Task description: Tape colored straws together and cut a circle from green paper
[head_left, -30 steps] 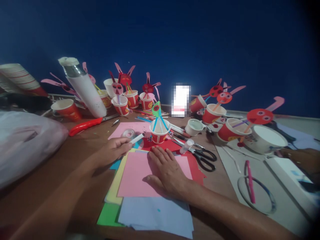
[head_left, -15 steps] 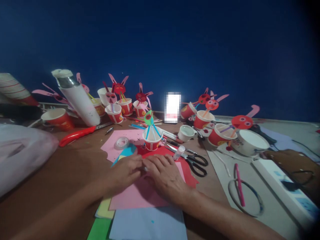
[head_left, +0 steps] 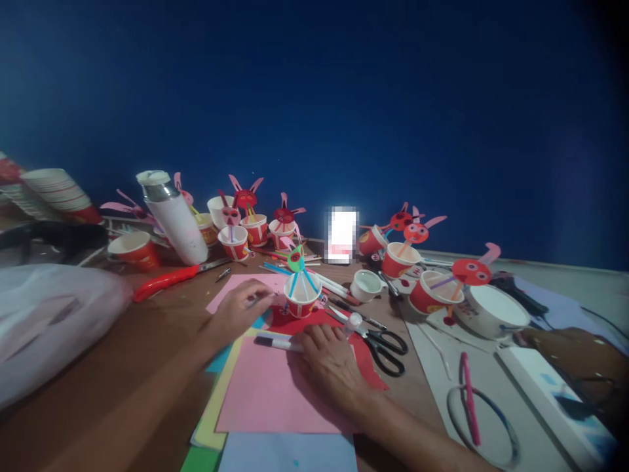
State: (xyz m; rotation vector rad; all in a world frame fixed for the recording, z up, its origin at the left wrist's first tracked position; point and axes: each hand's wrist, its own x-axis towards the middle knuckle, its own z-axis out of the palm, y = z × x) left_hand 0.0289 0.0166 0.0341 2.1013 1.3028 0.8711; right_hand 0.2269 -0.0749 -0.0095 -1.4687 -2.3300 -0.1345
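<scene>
My right hand [head_left: 330, 360] lies over the pink paper sheet [head_left: 268, 396], its bent fingers around one end of a white marker [head_left: 279, 343]. The marker's dark end points left across the sheet. My left hand [head_left: 242, 309] is raised beside a red paper cup [head_left: 303, 305] with blue straws and a green paper head [head_left: 295, 259]. Its thumb and fingertips are pinched together; what they hold, if anything, I cannot make out. Black-handled scissors [head_left: 386, 347] and a small clear tube [head_left: 352, 324] lie right of my right hand, over red paper.
Decorated cups, including one [head_left: 233, 244], stand along the blue wall. Left are a white flask [head_left: 177, 223], a red-handled knife [head_left: 167, 282] and a plastic bag [head_left: 59, 321]. A white mug [head_left: 366, 286], a bowl [head_left: 491, 311] and a power strip [head_left: 550, 400] are to the right.
My hands have parted: the left has moved up toward the cup, covering where the tape roll lay. The marker now shows under my right hand. The view has tilted upward slightly.
</scene>
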